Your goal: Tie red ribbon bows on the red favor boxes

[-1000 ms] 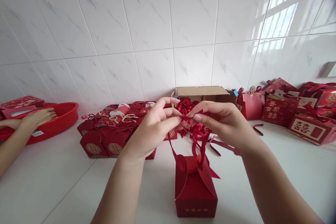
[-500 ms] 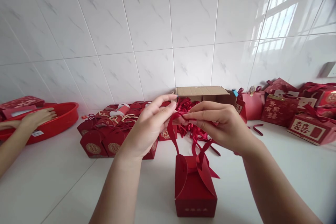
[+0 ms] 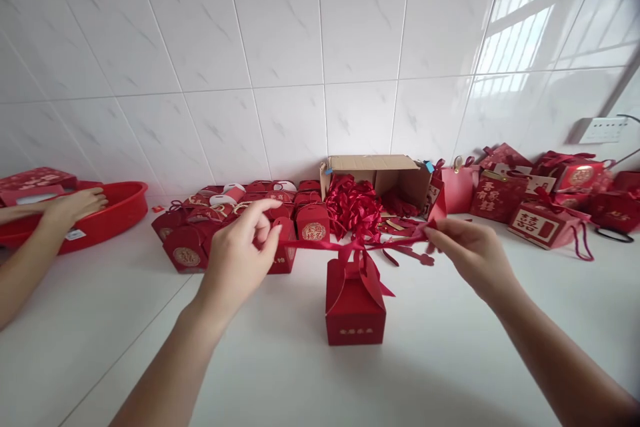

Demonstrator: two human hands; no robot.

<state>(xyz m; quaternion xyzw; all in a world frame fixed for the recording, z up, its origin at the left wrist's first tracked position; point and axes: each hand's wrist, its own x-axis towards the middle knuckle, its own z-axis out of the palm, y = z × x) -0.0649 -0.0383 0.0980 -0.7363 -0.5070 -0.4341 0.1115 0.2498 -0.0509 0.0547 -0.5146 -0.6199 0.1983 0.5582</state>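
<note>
Below, between left grip (image 3: 243,250) and right grip (image 3: 470,250); red box (image 3: 355,310)

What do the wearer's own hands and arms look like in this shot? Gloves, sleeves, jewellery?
Left hand and right hand: both bare, no gloves, slender fingers, no rings visible. Left forearm and right forearm: no sleeve, watch, bracelet or marking visible up to the picture's edge. Nail detail is too small to tell.

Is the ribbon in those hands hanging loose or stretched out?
Stretched out: the ribbon runs nearly straight from the left hand to the right hand, with the box below its middle.
</note>
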